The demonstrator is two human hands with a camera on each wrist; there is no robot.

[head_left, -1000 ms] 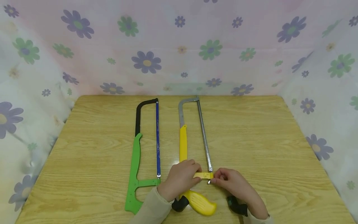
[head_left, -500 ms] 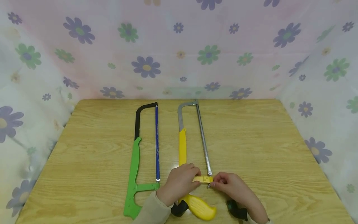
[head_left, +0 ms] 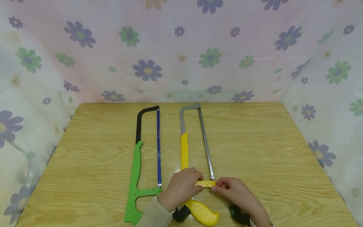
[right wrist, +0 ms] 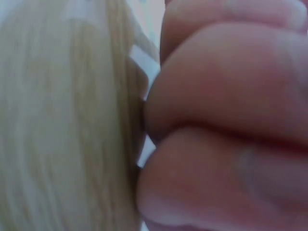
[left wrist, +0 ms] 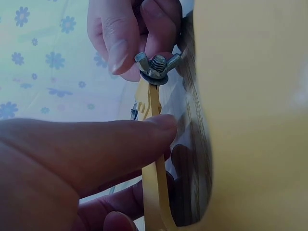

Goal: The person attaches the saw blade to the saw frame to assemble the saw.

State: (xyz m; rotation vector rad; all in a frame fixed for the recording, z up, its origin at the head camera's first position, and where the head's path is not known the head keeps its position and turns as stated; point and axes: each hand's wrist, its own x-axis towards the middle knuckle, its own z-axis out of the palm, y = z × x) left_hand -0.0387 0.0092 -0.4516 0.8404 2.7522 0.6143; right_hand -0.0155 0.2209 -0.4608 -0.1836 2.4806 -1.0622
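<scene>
A hacksaw with a yellow frame (head_left: 184, 151) and a grey blade (head_left: 205, 143) lies on the wooden table. My left hand (head_left: 182, 186) grips its yellow crossbar (left wrist: 153, 178), with the thumb on one side and fingers curled on the other. At the crossbar's end sits a metal wing nut (left wrist: 158, 70) on a threaded bolt. My right hand (head_left: 233, 190) pinches at this wing nut, thumb beside one wing and curled fingers behind it. In the right wrist view its curled fingers (right wrist: 226, 91) fill the right side and hide the nut.
A second hacksaw (head_left: 136, 170), green and black with a blue blade (head_left: 159, 148), lies to the left, partly under my left sleeve (head_left: 156, 212). The table (head_left: 255, 138) extends to a flowered cloth (head_left: 181, 69) at the back and sides.
The head view has tilted, so the whole scene sits lower. My right fingertips have shifted slightly and now cover the wing nut's end in the head view. My left hand keeps its grip.
</scene>
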